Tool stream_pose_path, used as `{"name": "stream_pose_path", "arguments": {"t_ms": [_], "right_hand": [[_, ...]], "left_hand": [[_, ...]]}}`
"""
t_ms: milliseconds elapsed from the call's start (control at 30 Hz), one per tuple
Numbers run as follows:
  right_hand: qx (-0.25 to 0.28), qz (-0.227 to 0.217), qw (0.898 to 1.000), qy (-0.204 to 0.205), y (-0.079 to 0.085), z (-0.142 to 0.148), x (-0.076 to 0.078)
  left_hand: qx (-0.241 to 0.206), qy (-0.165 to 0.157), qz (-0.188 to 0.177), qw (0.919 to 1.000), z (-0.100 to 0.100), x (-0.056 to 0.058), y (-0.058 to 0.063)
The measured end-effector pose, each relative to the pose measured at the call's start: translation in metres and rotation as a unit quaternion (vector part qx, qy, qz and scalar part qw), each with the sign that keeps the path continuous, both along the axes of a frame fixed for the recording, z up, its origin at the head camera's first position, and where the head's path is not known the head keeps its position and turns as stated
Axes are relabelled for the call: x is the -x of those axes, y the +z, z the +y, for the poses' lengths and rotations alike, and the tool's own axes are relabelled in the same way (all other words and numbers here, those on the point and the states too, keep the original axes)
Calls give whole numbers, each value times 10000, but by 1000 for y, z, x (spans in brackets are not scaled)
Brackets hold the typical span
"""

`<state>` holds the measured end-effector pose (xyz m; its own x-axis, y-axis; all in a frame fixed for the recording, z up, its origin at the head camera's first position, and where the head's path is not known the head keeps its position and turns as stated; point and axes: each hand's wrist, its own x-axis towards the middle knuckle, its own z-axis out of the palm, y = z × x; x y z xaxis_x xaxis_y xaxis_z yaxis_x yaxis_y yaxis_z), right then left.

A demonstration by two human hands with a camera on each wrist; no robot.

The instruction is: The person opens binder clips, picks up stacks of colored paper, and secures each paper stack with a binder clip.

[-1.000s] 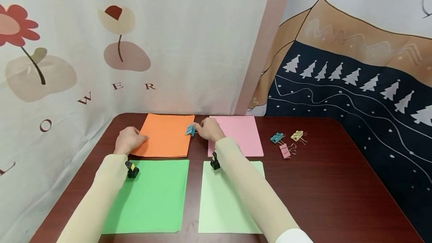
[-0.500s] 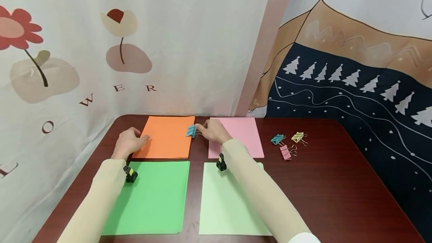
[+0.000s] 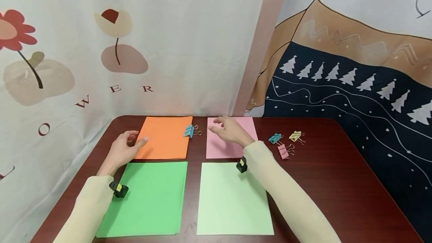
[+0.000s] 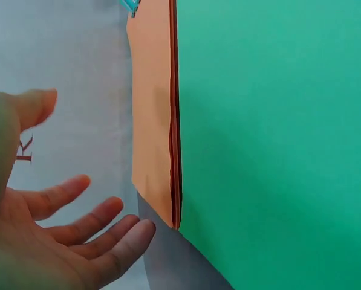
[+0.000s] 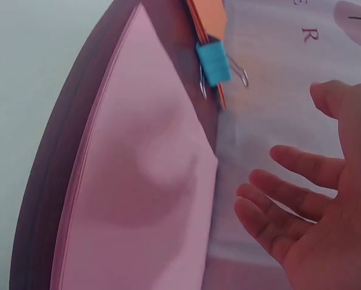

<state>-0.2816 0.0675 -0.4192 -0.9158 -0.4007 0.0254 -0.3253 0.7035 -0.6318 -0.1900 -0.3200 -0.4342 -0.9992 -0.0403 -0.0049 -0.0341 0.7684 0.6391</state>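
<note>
A blue binder clip (image 3: pixel 189 131) grips the right edge of the orange paper stack (image 3: pixel 162 138), its wire handles sticking out to the right. My left hand (image 3: pixel 122 148) hovers by the left side of that stack, fingers spread apart and holding nothing. Over the pink paper stack (image 3: pixel 248 138) is my right hand (image 3: pixel 231 129), fingers relaxed with nothing between them. The right wrist view shows the clip's blue body (image 5: pixel 213 62) on the orange sheets, away from the fingertips. In the left wrist view the left hand (image 4: pixel 65 241) is apart from the orange stack (image 4: pixel 153 115).
Nearer me lie a green paper stack (image 3: pixel 148 201) on the left and pale green paper (image 3: pixel 233 201) on the right. A blue clip (image 3: pixel 275 138), a yellow clip (image 3: pixel 296 135) and a pink clip (image 3: pixel 283 151) lie right of the pink stack. Curtains hang behind the table (image 3: pixel 324 183).
My right hand has let go of the blue binder clip and moved right over the pink stack. My left hand has drawn back from the orange stack toward the lower left.
</note>
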Motion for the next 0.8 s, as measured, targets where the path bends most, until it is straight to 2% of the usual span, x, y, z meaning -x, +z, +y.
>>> {"name": "stream_pose_path", "arguments": {"t_ms": [233,500,800], "right_hand": [[-165,224,9996,-59,6,42,-12],[-318,524,9979,-232,14,86,-27],[-585,418,9953,-649,10,142,-48]], "left_hand": [[126,-351,233,9990,7,-15,4],[448,-613,438,9962,10,-42,5],[493,-852,284,9947,15,-65,3]]}}
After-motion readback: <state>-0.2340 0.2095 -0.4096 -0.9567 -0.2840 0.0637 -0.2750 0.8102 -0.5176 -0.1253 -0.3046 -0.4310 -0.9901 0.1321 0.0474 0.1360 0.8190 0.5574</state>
